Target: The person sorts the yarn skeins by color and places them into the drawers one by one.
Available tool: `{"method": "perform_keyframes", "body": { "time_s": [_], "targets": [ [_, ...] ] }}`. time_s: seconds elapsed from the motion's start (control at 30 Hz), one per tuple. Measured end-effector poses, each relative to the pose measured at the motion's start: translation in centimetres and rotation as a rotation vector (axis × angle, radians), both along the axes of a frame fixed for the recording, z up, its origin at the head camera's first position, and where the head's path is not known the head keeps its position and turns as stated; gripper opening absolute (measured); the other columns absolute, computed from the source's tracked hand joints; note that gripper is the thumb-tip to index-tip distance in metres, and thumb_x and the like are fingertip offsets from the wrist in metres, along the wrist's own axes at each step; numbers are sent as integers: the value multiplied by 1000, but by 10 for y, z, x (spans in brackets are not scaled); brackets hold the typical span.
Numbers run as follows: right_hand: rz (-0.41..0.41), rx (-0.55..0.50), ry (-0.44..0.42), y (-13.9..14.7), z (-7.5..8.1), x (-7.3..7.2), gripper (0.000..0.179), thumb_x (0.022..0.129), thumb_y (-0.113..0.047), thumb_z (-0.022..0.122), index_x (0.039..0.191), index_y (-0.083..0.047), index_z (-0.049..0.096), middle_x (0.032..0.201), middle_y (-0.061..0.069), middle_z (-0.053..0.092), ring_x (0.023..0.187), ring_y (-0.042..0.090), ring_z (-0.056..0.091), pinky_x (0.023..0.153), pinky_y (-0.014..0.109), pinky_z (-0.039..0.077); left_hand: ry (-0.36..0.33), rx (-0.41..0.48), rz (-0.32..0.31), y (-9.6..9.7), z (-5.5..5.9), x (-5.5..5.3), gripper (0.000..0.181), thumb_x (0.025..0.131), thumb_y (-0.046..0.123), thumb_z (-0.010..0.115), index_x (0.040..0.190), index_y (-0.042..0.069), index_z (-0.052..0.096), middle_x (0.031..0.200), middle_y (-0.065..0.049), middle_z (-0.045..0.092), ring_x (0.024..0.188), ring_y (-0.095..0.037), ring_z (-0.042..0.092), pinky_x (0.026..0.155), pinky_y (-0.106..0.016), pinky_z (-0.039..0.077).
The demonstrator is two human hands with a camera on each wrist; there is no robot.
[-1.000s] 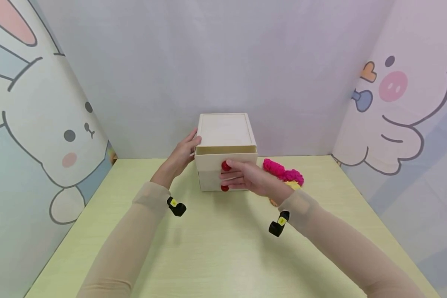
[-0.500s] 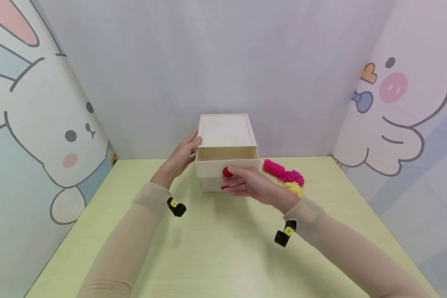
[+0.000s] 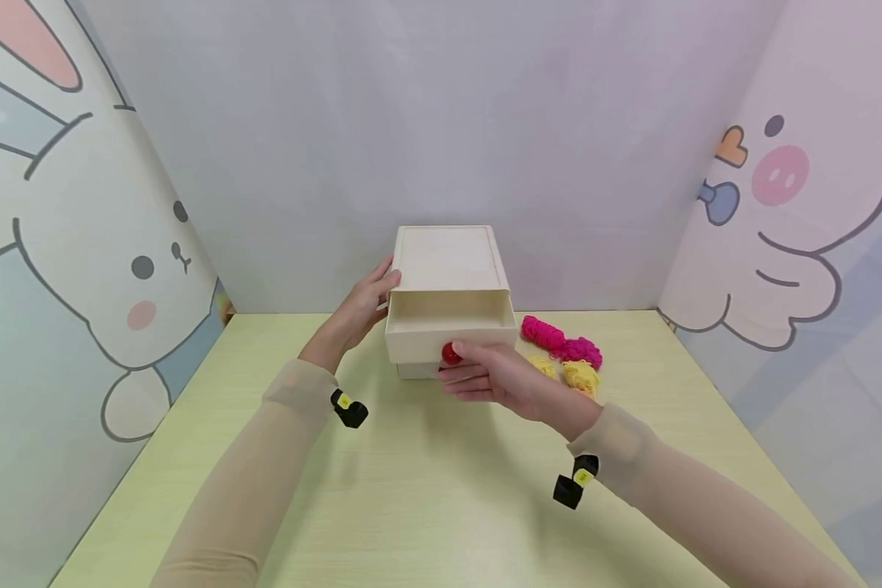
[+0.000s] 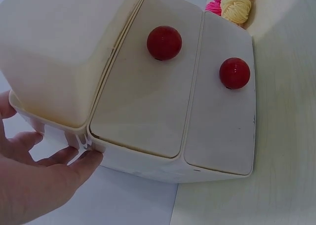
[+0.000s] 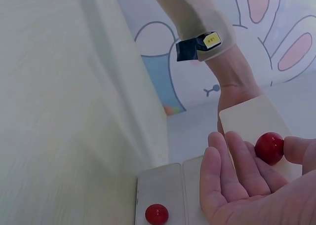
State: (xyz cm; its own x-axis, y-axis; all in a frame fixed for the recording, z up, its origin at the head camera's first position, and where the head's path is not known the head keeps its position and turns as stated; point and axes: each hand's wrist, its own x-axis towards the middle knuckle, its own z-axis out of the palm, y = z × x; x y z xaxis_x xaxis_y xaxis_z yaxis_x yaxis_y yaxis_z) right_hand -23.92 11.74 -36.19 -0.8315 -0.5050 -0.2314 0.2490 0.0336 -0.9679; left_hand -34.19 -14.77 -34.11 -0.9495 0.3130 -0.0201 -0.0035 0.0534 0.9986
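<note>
A cream drawer box [image 3: 452,257] stands at the back of the table. Its top drawer [image 3: 415,347] is pulled out, and the part of the inside that shows holds nothing. My right hand [image 3: 503,376] pinches this drawer's red knob [image 5: 269,148] between thumb and fingers, the other fingers stretched out below it. My left hand [image 3: 354,312] rests against the box's left side, thumb near the top edge and fingers along the wall. Below, two closed drawers show in the left wrist view, each with its own red knob [image 4: 164,42].
Pink yarn [image 3: 544,332] and yellow yarn [image 3: 581,377] lie to the right of the box, partly behind my right hand. A pale curtain [image 3: 441,122] hangs right behind the box. Cartoon-printed panels flank the table [image 3: 412,506].
My right hand has drawn the top drawer toward me, from slightly ajar to well out, moving down and a little right. My left hand has stayed on the box's side.
</note>
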Motion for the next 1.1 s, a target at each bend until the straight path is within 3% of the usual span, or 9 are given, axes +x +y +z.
{"method": "perform_keyframes", "body": {
  "time_s": [0.2,0.6,0.83,1.1],
  "targets": [
    [0,6,0,1,0,9,57,110,-42,58,143,4,56,128,15,76,118,32,74,105,44,57,8,-7,-4,0,1,1,71,113,45,46,172,34,8,179,3,6,162,-33,22,131,-50,23],
    [19,2,7,2,-2,18,59,110,-41,58,142,8,58,133,24,71,114,29,76,108,48,54,5,-3,1,-1,0,1,70,113,45,46,172,34,10,179,3,8,161,-31,24,131,-50,23],
    [15,2,9,2,-3,25,57,110,-41,58,140,7,58,125,17,76,114,30,76,105,44,57,0,3,7,-1,-1,0,70,113,43,47,172,34,11,179,2,11,161,-31,25,130,-50,23],
    [16,2,4,2,-5,29,59,110,-41,57,143,8,56,132,24,71,114,29,75,106,46,56,10,1,8,0,-2,0,70,113,43,48,172,34,12,179,0,13,160,-31,28,130,-50,24]
  ]
}}
